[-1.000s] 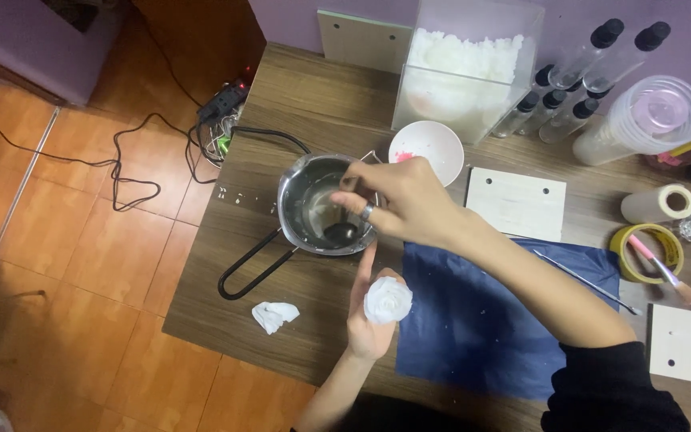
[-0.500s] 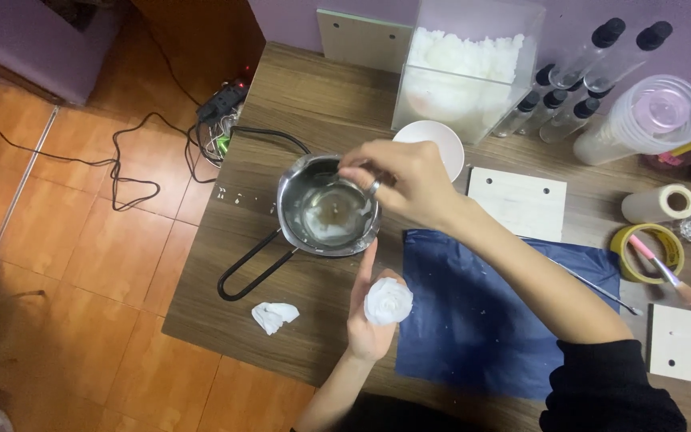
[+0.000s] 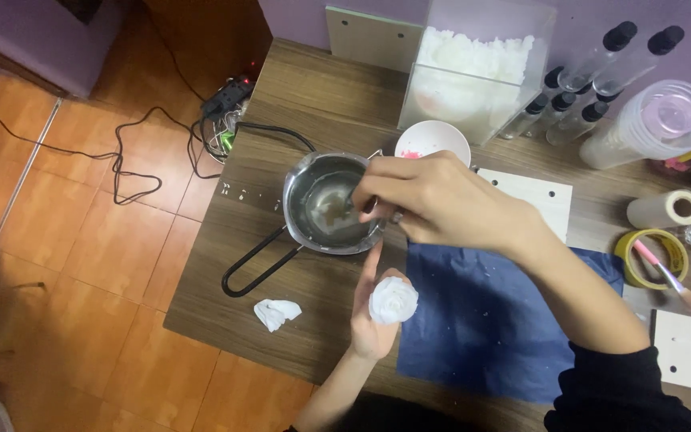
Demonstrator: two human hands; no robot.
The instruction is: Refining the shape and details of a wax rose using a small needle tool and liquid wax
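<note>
Rose (image 3: 393, 300), white, sits gripped in left hand (image 3: 373, 316); right hand (image 3: 433, 200) pinches something over pan (image 3: 325, 204).

The right hand (image 3: 433, 200) has shifted over the metal saucepan (image 3: 329, 204). A second ago its grip sat low over the middle of the pan, fingertips dipped toward the liquid. Half a second ago it had lifted and drawn toward the rim nearest the white bowl (image 3: 432, 141). Now the grip pinches at that rim again, fingertips reaching back over the liquid inside.
</note>
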